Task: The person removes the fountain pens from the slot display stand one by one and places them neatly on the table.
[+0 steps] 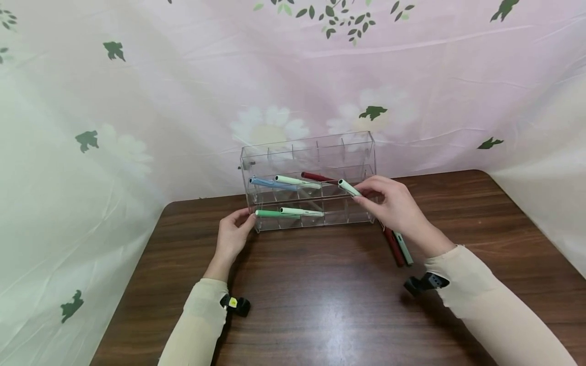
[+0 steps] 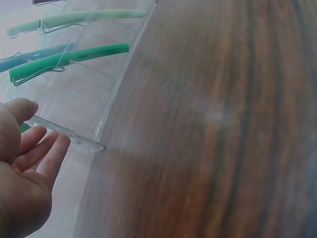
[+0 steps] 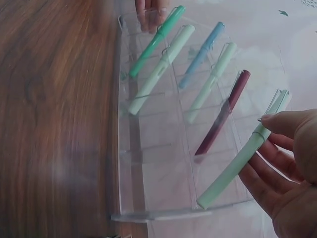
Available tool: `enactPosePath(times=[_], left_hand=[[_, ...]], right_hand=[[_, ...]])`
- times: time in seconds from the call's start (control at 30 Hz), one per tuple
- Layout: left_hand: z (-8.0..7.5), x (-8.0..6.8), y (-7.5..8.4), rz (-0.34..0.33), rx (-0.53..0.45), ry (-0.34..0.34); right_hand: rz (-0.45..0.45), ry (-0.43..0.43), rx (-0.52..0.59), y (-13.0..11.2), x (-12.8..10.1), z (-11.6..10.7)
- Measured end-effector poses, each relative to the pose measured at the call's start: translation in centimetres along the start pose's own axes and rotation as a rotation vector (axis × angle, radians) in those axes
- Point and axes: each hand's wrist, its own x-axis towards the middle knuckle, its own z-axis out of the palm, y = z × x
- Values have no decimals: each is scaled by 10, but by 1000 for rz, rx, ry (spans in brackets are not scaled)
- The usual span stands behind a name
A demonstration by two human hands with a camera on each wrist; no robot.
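Note:
A clear stepped pen rack (image 1: 350, 215) stands at the back of the table. My left hand (image 1: 232, 235) grips its left side panel, thumb on one face and fingers on the other in the left wrist view. Between thumb and fingers my right hand (image 1: 397, 207) holds a pale green pen (image 3: 237, 159) by its cap half, tilted over the rack's right part. A bright green pen (image 1: 271, 213) and a pale mint pen (image 1: 302, 212) lie in the front tier. Behind them rest a blue pen (image 1: 274, 184), another pale green pen (image 1: 299, 181) and a dark red pen (image 1: 316, 176).
To the right of the rack, another dark red pen (image 1: 394, 248) and a grey-green pen (image 1: 404, 249) lie side by side on the wooden table (image 1: 302, 284), partly under the right forearm. A patterned cloth (image 1: 192, 101) hangs close behind the rack.

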Motion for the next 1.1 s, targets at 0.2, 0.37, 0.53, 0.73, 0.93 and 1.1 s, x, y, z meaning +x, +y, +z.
enactPosePath(times=[0.2, 0.37, 0.53, 0.73, 0.93, 1.1], left_hand=[[0, 0, 0, 1, 7, 3], [0, 1, -1, -4, 8, 1], [0, 1, -1, -10, 6, -6], [0, 2, -1, -7, 12, -7], [-1, 2, -1, -2, 5, -11], [-1, 1, -1, -11, 8, -16]], right_hand=[[91, -16, 11, 8, -10, -8], [133, 4, 14, 13, -19, -13], [162, 20, -25, 19, -28, -19], [224, 34, -38, 25, -38, -25], [246, 44, -95, 31, -48, -30], [293, 29, -118, 38, -55, -33]])
